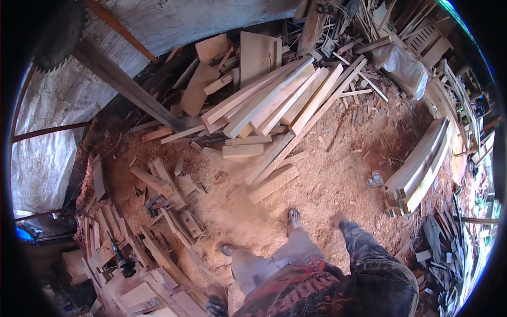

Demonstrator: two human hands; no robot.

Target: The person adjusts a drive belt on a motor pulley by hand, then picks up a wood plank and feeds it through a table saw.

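My right hand (339, 218) hangs over the sawdust floor, away from any lumber. Its fingers are smeared, and nothing can be made out in it. Low in the picture, my left hand (215, 290) is beside a wooden workbench (182, 304); its fingers are too blurred to read. In front of my feet lies a short thick board (274, 183). Beyond it a heap of sawn beams (274, 98) leans toward the far wall. On the bench rests a dark, slim tool (122, 261), like a drill.
A stack of long planks (420, 166) lies at the right. Offcuts and a clamp-like metal piece (156, 205) clutter the left floor. A large toothed saw blade (60, 34) shows at the upper left. A clear plastic bag (402, 67) sits at the far right. Dark scraps (441, 243) lie lower right.
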